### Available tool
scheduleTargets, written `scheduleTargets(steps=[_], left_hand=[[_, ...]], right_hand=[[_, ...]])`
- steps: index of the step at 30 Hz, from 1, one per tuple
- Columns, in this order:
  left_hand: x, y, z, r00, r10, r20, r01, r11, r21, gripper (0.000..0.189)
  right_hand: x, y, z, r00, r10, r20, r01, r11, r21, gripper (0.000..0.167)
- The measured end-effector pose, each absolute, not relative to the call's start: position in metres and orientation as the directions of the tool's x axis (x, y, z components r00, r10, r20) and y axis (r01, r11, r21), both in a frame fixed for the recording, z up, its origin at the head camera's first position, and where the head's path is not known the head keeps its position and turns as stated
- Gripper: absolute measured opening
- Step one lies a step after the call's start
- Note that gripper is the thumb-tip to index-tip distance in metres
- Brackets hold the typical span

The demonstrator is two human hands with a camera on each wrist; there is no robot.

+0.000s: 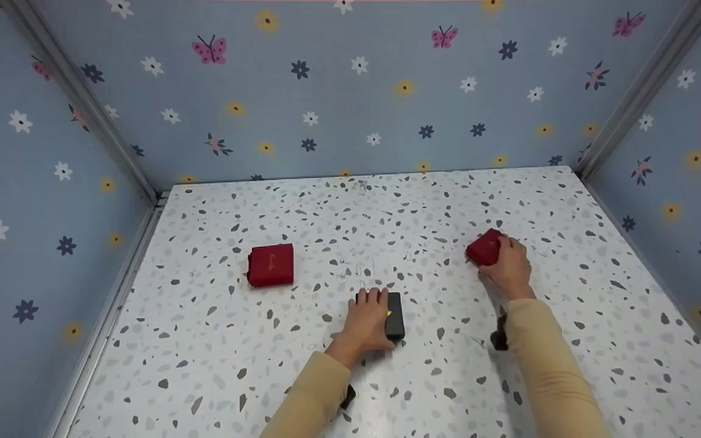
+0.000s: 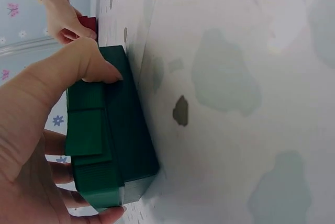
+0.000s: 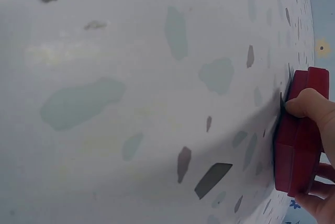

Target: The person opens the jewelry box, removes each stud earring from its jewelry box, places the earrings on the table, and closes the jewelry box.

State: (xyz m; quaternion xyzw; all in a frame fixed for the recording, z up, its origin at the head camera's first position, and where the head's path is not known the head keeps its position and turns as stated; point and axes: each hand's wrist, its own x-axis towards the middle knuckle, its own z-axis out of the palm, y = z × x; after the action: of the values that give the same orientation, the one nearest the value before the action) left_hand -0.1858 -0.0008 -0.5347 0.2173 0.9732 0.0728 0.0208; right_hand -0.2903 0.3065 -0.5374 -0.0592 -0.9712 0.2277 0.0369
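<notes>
In the head view, a white speckled table (image 1: 204, 365) is enclosed by blue walls (image 1: 356, 91) printed with flowers and butterflies. Near the middle of the table, a dark green box (image 1: 395, 316) is gripped by the left hand (image 1: 367, 325), its right part left uncovered. Farther to the right, a small red box (image 1: 483, 247) is held at an angle by the right hand (image 1: 510, 267). A second red box (image 1: 272, 265) is set on the left part of the table, well apart from both hands — faint lettering is seen on its top. Both forearms are covered by tan sleeves (image 1: 317, 395).

In the left wrist view, the green box is clasped between the thumb, laid along one long side, and the fingers, curled around the opposite side. A folded green band is shown on its ribbed face. Beyond it, the right hand is seen on the red box.

In the right wrist view, the red box is pinched by the thumb on one side and by curled fingers on the other, close to the table — whether its underside is fully touching cannot quite be told.
</notes>
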Motion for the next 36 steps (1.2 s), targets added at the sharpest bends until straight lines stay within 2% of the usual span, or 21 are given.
scheduleTargets(steps=[13, 24, 30, 36], left_hand=[[-0.188, 0.001, -0.538, -0.907, 0.42, -0.023, 0.412, 0.899, 0.15, 0.107], [-0.19, 0.002, -0.536, -0.908, 0.415, -0.062, 0.396, 0.896, 0.2, 0.105], [-0.189, 0.003, -0.533, -0.907, 0.414, -0.077, 0.396, 0.901, 0.179, 0.106], [-0.189, 0.004, -0.531, -0.908, 0.41, -0.084, 0.392, 0.904, 0.169, 0.107]], right_hand=[[-0.29, 0.307, -0.538, -0.992, 0.126, 0.019, 0.106, 0.895, -0.433, 0.081], [-0.288, 0.308, -0.538, -0.995, 0.063, 0.083, 0.027, 0.927, -0.374, 0.088], [-0.284, 0.304, -0.533, -0.985, 0.022, 0.173, -0.042, 0.933, -0.358, 0.085], [-0.281, 0.295, -0.526, -0.982, 0.0, 0.19, -0.071, 0.927, -0.367, 0.079]])
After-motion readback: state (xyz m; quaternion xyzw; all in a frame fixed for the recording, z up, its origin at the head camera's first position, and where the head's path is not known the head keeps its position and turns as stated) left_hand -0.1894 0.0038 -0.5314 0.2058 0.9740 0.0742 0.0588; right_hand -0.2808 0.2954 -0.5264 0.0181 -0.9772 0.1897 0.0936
